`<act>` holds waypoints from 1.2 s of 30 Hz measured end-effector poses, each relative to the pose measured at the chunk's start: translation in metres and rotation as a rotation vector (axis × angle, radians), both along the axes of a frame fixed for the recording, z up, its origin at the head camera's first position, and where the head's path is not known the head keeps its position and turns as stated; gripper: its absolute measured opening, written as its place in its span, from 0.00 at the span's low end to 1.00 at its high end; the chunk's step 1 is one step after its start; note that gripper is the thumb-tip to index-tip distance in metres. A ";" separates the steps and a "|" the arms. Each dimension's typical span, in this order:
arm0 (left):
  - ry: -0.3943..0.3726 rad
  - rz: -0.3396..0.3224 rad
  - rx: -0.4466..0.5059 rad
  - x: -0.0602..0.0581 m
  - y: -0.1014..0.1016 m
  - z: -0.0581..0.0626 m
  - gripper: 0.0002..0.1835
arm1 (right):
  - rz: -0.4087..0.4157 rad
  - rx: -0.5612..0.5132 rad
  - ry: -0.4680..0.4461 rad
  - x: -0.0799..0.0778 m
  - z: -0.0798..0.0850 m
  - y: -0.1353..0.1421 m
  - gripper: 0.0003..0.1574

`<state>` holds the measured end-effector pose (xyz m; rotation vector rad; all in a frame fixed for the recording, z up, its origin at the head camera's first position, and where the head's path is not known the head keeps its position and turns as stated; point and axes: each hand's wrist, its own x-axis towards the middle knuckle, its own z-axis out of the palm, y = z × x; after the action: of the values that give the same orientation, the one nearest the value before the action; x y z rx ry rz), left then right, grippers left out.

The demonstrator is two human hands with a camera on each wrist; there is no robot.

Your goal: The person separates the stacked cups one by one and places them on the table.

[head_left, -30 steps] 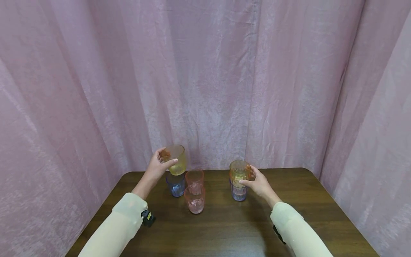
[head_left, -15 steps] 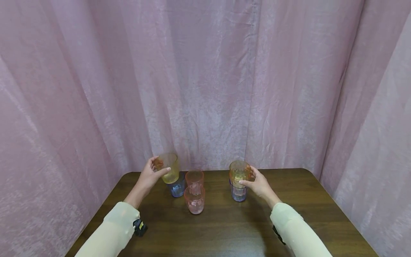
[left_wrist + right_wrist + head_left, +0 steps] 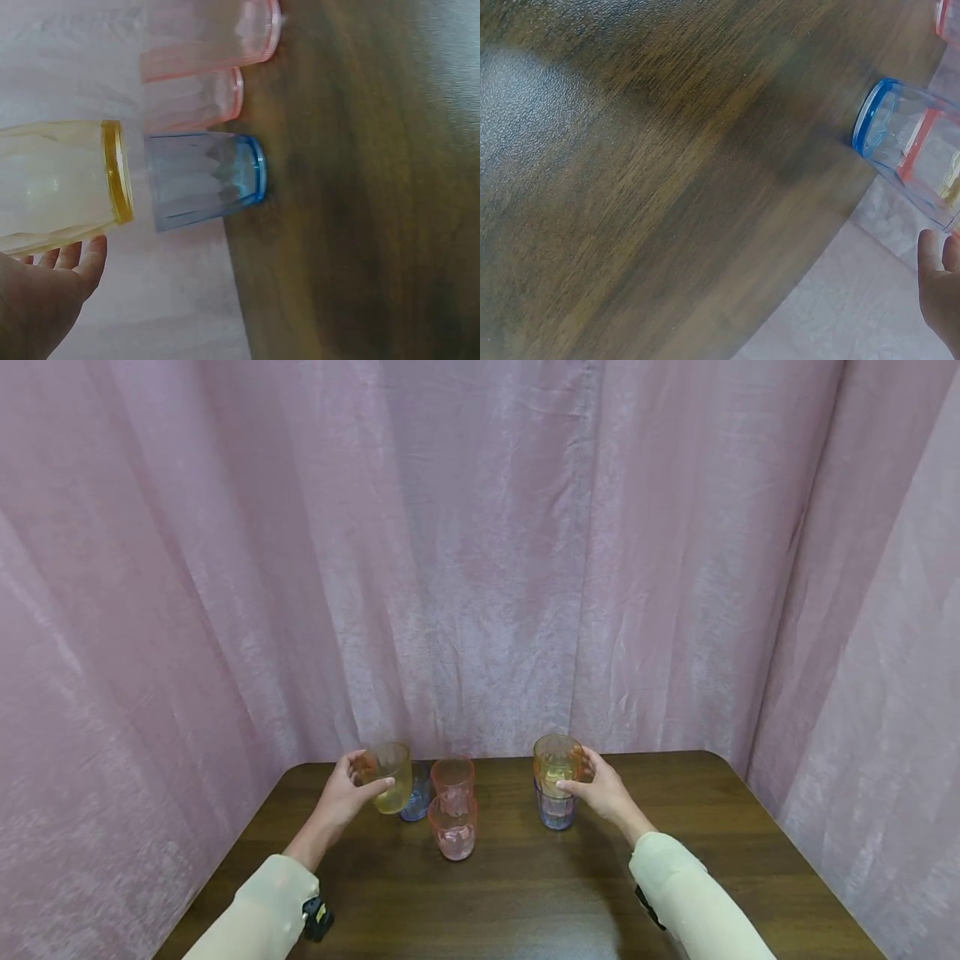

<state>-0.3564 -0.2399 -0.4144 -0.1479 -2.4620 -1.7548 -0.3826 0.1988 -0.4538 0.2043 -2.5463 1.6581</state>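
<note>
My left hand [image 3: 347, 793] grips the yellow cup [image 3: 396, 770], my right hand [image 3: 606, 789] the nested cups [image 3: 553, 767], all probably light, stiff, best held mid-side.

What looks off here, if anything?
Nothing stands out. The lone blue cup and two pink cups stand upright; the left hand holds a yellow cup off the table; the right hand holds a cup stack. No spill or crack shows.

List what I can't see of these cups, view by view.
Left wrist view: rim of the yellow cup in the left hand, past the left edge.
Right wrist view: top of the cup stack, past the right edge.
Head view: left side of the lone blue cup, covered by that yellow cup.
</note>
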 end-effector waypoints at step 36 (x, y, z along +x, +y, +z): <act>-0.022 0.053 -0.045 0.010 0.007 -0.072 0.45 | -0.011 0.003 0.005 0.000 0.000 -0.004 0.57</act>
<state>-0.3460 -0.2332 -0.4867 -0.0668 -2.4980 -1.6897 -0.3827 0.1946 -0.4540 0.1935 -2.5416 1.6478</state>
